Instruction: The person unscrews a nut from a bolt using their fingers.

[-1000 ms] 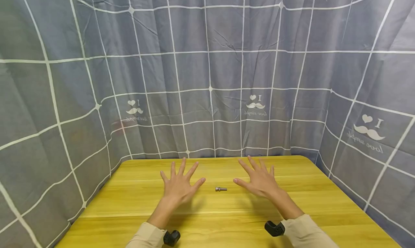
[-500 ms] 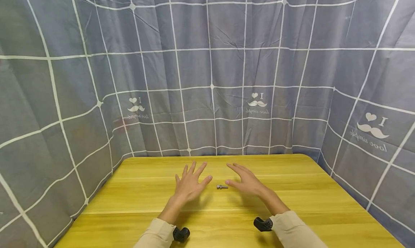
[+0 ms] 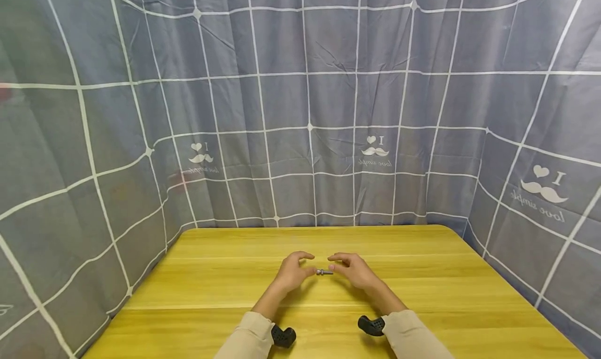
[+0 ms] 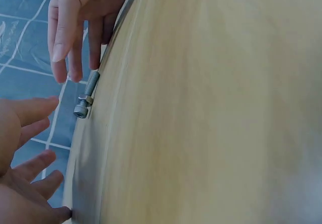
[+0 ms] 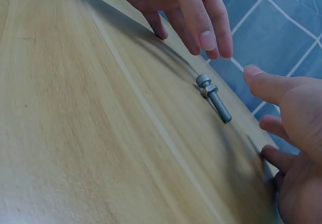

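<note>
A silver bolt lies on its side on the yellow wooden table, its round head toward my left hand and its threaded end toward my right. A hex nut sits on the thread close to the head. My left hand hovers at the head end, fingers loosely bent, with a gap to the bolt in the wrist views. On the opposite side my right hand is held by the threaded end, thumb and fingers apart. Neither hand grips anything.
The wooden table has rounded far corners. A grey curtain with white grid lines surrounds it at the back and sides. Each wrist carries a black camera, the left one and the right one.
Both hands have moved inward from wide apart to either end of the bolt. Their spread fingers have bent and drawn closer together. The bolt still lies on the table.
</note>
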Demonstrator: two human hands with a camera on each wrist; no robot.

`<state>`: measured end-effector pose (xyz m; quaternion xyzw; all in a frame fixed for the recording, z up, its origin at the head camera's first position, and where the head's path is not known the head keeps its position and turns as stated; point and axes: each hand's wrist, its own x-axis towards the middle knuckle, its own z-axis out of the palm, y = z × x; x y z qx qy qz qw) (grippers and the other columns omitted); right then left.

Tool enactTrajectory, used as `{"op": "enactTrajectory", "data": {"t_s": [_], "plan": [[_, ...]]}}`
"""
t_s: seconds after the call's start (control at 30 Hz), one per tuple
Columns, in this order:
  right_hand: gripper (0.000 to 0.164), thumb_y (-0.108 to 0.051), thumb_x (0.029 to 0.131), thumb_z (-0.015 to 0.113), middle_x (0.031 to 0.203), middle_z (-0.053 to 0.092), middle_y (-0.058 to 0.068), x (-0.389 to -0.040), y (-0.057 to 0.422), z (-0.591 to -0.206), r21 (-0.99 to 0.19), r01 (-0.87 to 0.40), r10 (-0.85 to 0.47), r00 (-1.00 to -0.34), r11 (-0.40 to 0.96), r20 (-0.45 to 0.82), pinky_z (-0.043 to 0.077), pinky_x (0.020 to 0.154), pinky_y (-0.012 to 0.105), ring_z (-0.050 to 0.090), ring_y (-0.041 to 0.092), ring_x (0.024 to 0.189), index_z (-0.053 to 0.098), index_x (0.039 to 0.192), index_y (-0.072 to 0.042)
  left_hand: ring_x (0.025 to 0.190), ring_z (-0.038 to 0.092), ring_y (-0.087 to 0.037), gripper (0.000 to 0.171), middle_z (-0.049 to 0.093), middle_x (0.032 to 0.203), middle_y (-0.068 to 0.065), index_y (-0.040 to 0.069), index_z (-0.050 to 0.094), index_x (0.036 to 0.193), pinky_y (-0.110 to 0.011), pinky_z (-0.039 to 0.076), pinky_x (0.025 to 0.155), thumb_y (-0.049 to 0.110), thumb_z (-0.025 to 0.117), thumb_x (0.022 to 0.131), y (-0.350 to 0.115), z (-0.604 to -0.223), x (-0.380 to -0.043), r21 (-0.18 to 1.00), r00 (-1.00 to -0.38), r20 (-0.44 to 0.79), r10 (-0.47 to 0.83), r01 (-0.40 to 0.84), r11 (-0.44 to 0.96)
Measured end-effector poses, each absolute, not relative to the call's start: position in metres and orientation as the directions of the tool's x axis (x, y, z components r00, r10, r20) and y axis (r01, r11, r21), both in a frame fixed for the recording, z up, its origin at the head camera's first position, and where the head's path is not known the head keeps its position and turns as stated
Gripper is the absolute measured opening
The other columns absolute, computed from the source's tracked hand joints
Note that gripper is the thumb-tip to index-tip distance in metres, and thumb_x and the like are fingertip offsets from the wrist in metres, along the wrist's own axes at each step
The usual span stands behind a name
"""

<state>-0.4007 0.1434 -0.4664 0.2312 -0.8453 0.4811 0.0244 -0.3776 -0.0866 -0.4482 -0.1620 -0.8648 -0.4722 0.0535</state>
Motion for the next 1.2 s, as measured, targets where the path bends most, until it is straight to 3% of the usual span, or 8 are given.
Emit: {"op": "enactTrajectory", "data": {"t_s": [0.17, 0.33, 0.67, 0.93, 1.13, 1.2], "plan": [[0.026, -0.018, 0.097, 0.075, 0.143, 0.056, 0.027, -0.405, 0.141, -0.474, -0.803, -0.412, -0.320, -0.902, 0.431, 0.290, 0.035, 0.109, 0.065, 0.045, 0.049, 0.137, 0.077, 0.117, -0.002, 0.136, 0.043, -0.051, 0.028, 0.055, 0.143, -0.025, 0.000, 0.073, 0.120, -0.068, 0.036, 0.106, 0.009, 0.077, 0.094, -0.083, -0.454, -0.384, 0.839, -0.958, 0.200, 0.207, 0.276, 0.468], [0.016, -0.015, 0.092, 0.081, 0.141, 0.060, 0.022, -0.408, 0.136, -0.476, -0.781, -0.404, -0.298, -0.910, 0.476, 0.289, 0.035, 0.109, 0.066, 0.047, 0.048, 0.135, 0.081, 0.106, -0.006, 0.135, 0.044, -0.050, 0.021, 0.056, 0.141, -0.024, 0.002, 0.076, 0.111, -0.062, 0.046, 0.099, 0.009, 0.080, 0.091, -0.083, -0.457, -0.388, 0.865, -0.969, 0.155, 0.193, 0.227, 0.447], [0.006, -0.005, 0.085, 0.085, 0.131, 0.065, 0.021, -0.408, 0.130, -0.476, -0.724, -0.390, -0.251, -0.921, 0.568, 0.299, 0.035, 0.108, 0.066, 0.050, 0.051, 0.130, 0.082, 0.087, -0.010, 0.128, 0.048, -0.051, 0.008, 0.057, 0.133, -0.028, 0.000, 0.081, 0.092, -0.064, 0.038, 0.107, 0.002, 0.084, 0.085, -0.075, -0.460, -0.393, 0.783, -0.952, 0.236, 0.197, 0.306, 0.541], [0.007, -0.006, 0.087, 0.083, 0.131, 0.065, 0.021, -0.409, 0.128, -0.479, -0.721, -0.377, -0.246, -0.926, 0.581, 0.286, 0.037, 0.107, 0.066, 0.050, 0.051, 0.130, 0.080, 0.084, -0.012, 0.122, 0.055, -0.047, 0.005, 0.065, 0.122, -0.024, 0.002, 0.081, 0.083, -0.061, 0.041, 0.105, 0.002, 0.085, 0.083, -0.074, -0.459, -0.392, 0.736, -0.941, 0.270, 0.205, 0.339, 0.586], [0.006, -0.009, 0.090, 0.081, 0.132, 0.064, 0.023, -0.409, 0.127, -0.477, -0.746, -0.364, -0.225, -0.931, 0.557, 0.286, 0.035, 0.107, 0.067, 0.050, 0.051, 0.130, 0.079, 0.085, -0.011, 0.116, 0.058, -0.044, 0.005, 0.068, 0.112, -0.015, 0.001, 0.079, 0.085, -0.061, 0.045, 0.099, 0.002, 0.083, 0.086, -0.075, -0.453, -0.390, 0.780, -0.945, 0.248, 0.214, 0.326, 0.534], [0.006, -0.008, 0.090, 0.080, 0.130, 0.065, 0.021, -0.408, 0.127, -0.475, -0.772, -0.348, -0.208, -0.937, 0.532, 0.279, 0.037, 0.106, 0.066, 0.052, 0.048, 0.128, 0.079, 0.086, -0.011, 0.119, 0.057, -0.043, 0.004, 0.068, 0.116, -0.015, 0.002, 0.079, 0.086, -0.060, 0.045, 0.099, 0.003, 0.082, 0.088, -0.075, -0.452, -0.390, 0.799, -0.949, 0.231, 0.215, 0.312, 0.515]]}}
